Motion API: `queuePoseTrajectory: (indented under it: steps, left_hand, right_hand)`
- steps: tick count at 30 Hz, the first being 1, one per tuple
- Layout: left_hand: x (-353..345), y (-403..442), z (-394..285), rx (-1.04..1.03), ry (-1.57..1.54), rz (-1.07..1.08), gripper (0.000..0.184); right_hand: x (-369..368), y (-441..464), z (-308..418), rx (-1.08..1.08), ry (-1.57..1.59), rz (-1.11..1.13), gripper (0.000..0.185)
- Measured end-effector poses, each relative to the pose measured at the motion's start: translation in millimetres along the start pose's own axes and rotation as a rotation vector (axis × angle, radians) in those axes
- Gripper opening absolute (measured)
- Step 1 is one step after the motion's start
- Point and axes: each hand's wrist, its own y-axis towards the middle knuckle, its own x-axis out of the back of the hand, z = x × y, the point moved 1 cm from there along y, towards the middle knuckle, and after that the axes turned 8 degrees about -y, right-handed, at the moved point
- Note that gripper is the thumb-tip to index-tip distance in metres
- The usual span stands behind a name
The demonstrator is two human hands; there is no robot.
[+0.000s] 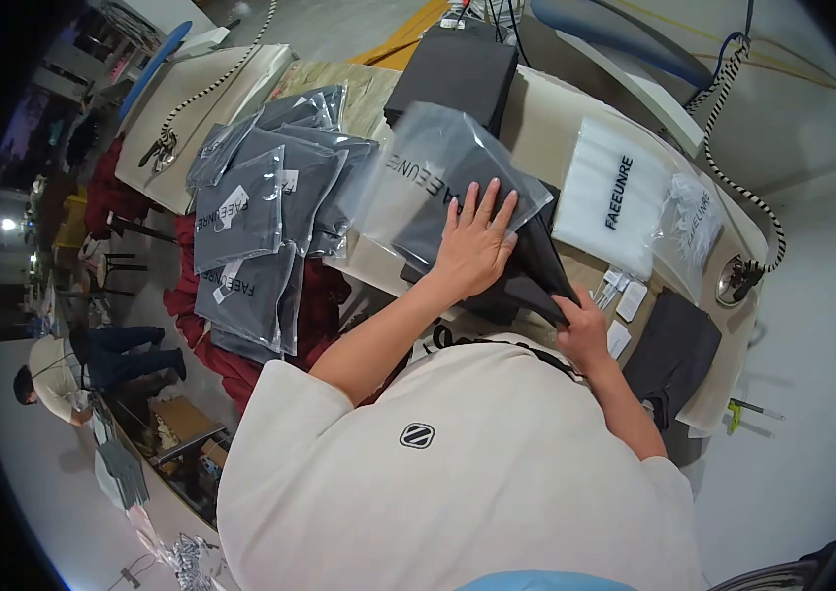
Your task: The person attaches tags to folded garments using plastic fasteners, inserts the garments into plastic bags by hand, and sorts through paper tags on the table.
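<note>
On the pale table (548, 110), has the clear lettered bag (428, 163) at centre, directly beneath the nearer, open, spread left hand (477, 244), and the dark cloth (539, 258), running lengthwise from the bag toward near right, gripped at its near end by the right hand (584, 332).

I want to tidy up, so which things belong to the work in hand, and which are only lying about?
Likely work:
- clear bag, under left hand
- dark cloth, in right hand
- filled bags
- printed bags

Probably lying about:
- red cloth
- green-handled object
</note>
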Motion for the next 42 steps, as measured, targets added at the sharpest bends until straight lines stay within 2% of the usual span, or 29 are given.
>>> queuePoseTrajectory:
  steps: [5,10,11,13,17,18,21,23,25,26,29,33,35,36,38,42]
  left_hand:
    - [-53.6,-9.0,-4.2,0.056,-0.051,0.174,0.062]
    - [-24.2,-12.2,-71.7,-0.128,-0.154,0.175,0.061]
    - [-15.5,-12.4,-86.5,-0.186,-0.174,0.175,0.061]
    - [-14.1,-15.0,-97.4,-0.246,-0.199,0.179,0.061]
    - [-22.9,-20.1,-97.3,-0.3,-0.14,0.22,0.062]
    - [-33.3,-16.4,-84.3,-0.251,-0.118,0.212,0.062]
    - [-64.3,-16.7,-45.1,-0.162,-0.077,0.206,0.063]
    - [-76.7,-26.4,-20.8,-0.182,-0.084,0.232,0.064]
    - [-90.4,-39.8,1.3,-0.206,-0.093,0.258,0.065]
    - [-98.2,-48.0,12.8,-0.228,-0.074,0.258,0.065]
    - [-110.5,-50.2,15.8,-0.289,-0.042,0.265,0.066]
    - [-120.5,18.4,-16.6,-0.323,-0.227,0.248,0.061]
    - [-140.9,60.5,-34.6,-0.499,-0.145,0.223,0.046]
    - [-147.5,80.3,-40.2,-0.518,-0.147,0.225,0.046]
    - [-166.3,111.3,-54.9,-0.445,0.071,0.864,0.028]
    - [-189.0,139.7,-47.7,-0.524,-0.054,0.989,0.021]
  right_hand:
    - [-4.0,-31.8,-16.6,-0.006,-0.002,0.031,0.048]
    - [-11.7,-3.8,3.6,-0.021,0.065,-0.025,0.038]
    - [-20.5,2.2,12.0,-0.13,0.232,-0.063,0.037]
    - [-35.1,18.6,25.0,-0.185,0.324,-0.107,0.036]
    - [-33.6,59.3,33.0,0.181,-0.052,-0.128,0.034]
    - [-26.9,62.2,31.7,0.256,-0.138,-0.133,0.033]
    - [-28.9,41.8,13.2,0.296,-0.282,-0.101,0.032]
    - [-57.2,11.1,-20.5,0.236,-0.306,-0.067,0.031]
    - [-96.7,-24.1,-64.4,0.004,-0.136,-0.001,0.028]
    - [-100.0,-26.8,-71.1,-0.011,-0.142,-0.005,0.028]
    - [-106.9,-22.9,-105.0,-1.146,1.348,-0.411,0.023]
    - [-115.9,-5.4,-135.3,-1.005,1.346,-0.395,0.02]
    - [-106.0,4.3,-126.5,-1.051,1.267,-0.392,0.02]
    - [-99.6,8.5,-118.5,-1.104,1.185,-0.379,0.02]
    - [-92.1,11.4,-109.4,-1.16,1.098,-0.397,0.02]
    - [-80.2,8.6,-113.2,-1.11,0.88,-0.367,0.021]
